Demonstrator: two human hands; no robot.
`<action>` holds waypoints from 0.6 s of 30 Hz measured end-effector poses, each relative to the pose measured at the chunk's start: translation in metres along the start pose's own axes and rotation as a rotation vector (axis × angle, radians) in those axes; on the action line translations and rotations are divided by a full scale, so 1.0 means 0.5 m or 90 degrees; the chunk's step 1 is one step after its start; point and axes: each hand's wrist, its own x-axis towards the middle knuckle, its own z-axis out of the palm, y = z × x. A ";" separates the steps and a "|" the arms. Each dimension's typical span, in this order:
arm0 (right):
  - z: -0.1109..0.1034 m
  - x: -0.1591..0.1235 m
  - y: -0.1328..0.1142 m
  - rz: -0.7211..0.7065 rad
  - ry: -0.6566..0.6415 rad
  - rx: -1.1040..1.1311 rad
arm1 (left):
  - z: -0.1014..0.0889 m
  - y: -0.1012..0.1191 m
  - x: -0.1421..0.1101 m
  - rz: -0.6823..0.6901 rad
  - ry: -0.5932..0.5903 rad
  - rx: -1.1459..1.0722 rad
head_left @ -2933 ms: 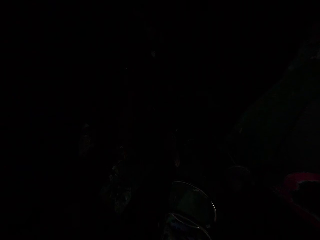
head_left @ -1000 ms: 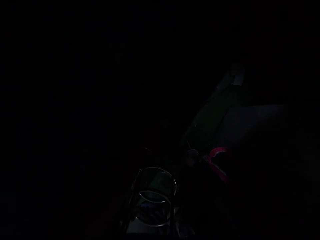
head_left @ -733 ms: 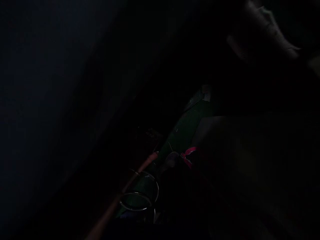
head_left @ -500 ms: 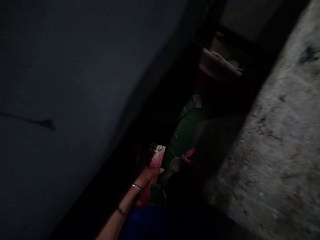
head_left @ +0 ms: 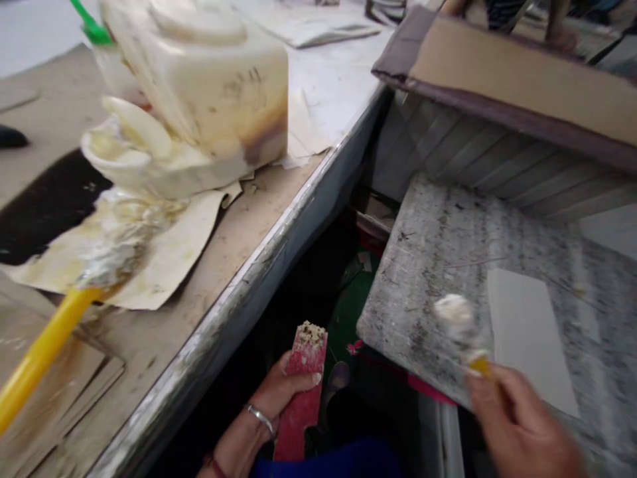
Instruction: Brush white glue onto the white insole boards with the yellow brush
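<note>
My left hand (head_left: 281,395) is closed round a flat red strip (head_left: 301,425) with a notched lower edge. Its upper end carries a crumbly pale crust. On the right, my right hand (head_left: 522,421) grips a small glue brush (head_left: 468,338) with a yellow handle; its whitish head is smeared by motion. The brush is above a stone slab (head_left: 428,259), beside a pale rectangular card (head_left: 530,338) lying there. I cannot tell whether the brush touches the slab.
On the left table (head_left: 279,232) stands a stained plastic container (head_left: 213,99) with a glue-caked spout. Another yellow-handled brush (head_left: 54,352) lies before it on a glue-smeared sheet (head_left: 184,265). A cardboard-topped box (head_left: 517,73) stands behind the slab. A person's hand (head_left: 562,36) shows at the back.
The very dark picture has become bright, revealing the table and slab. My right hand with the brush now shows on the right. The left hand still holds the red strip.
</note>
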 end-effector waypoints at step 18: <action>0.174 -0.249 -0.252 0.178 -0.284 0.195 | -0.007 -0.118 -0.191 0.149 0.047 0.123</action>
